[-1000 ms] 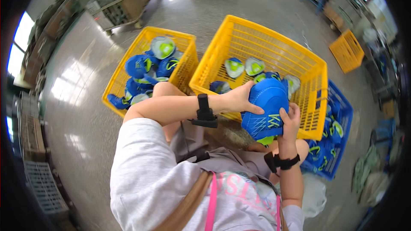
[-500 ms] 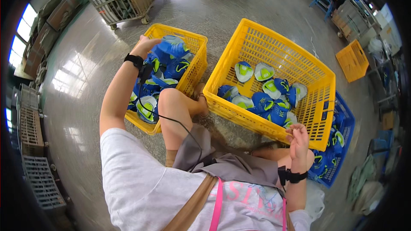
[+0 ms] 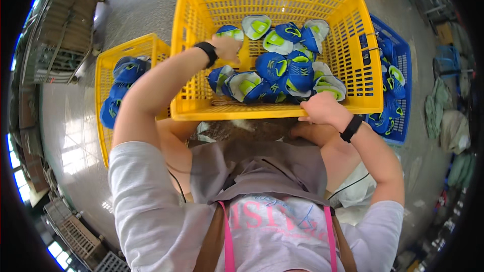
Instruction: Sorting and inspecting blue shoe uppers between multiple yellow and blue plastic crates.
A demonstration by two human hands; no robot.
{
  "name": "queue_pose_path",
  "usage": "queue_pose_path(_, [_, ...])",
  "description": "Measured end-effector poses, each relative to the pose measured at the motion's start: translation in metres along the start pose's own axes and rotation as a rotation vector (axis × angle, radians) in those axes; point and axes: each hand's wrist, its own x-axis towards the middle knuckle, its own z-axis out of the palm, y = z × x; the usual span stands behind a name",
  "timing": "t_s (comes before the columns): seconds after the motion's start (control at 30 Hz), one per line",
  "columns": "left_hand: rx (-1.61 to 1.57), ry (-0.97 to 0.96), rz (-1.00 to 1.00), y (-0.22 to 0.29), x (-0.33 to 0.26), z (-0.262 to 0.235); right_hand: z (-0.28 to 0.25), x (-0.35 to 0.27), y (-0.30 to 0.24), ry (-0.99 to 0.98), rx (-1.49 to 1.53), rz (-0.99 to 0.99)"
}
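Nearby, blue uppers [image 3: 271, 67] lie beside left grip [image 3: 227, 49] and right grip [image 3: 324, 108], whose closures I cannot tell.

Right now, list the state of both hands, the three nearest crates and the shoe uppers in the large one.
Large yellow crate, open-topped, partly filled.
Shoe uppers, loosely jumbled, some linings showing.
Left hand, over the crate's left part, grip unclear.
Right hand, at its near rim, grip unclear.
Left yellow crate, open-topped, holding blue uppers.
Blue crate, partly hidden, holding similar uppers.

I am in a factory workshop. Blue shoe uppers [image 3: 300, 76] lie in my yellow crate [image 3: 242, 114]; a caged cart [image 3: 58, 61] stands far left.
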Motion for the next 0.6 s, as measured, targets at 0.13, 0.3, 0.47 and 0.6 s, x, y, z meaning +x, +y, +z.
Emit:
queue_pose_path(0.13, [0.045,-0.410,-0.153,0.021,0.079,0.065,0.005,0.002,0.011,0.056,0.042,-0.215])
queue_pose_path(0.3, [0.016,-0.409,-0.333,0.000,0.123,0.132,0.012,0.003,0.018,0.114,0.172,-0.261])
queue_pose_path(0.47, [0.020,-0.355,-0.131,-0.031,0.150,0.224,0.012,0.012,0.017,0.120,0.259,-0.302])
queue_pose_path(0.6, [0.129,-0.152,0.049,0.010,0.137,0.165,0.014,0.004,0.024,0.082,0.243,-0.239])
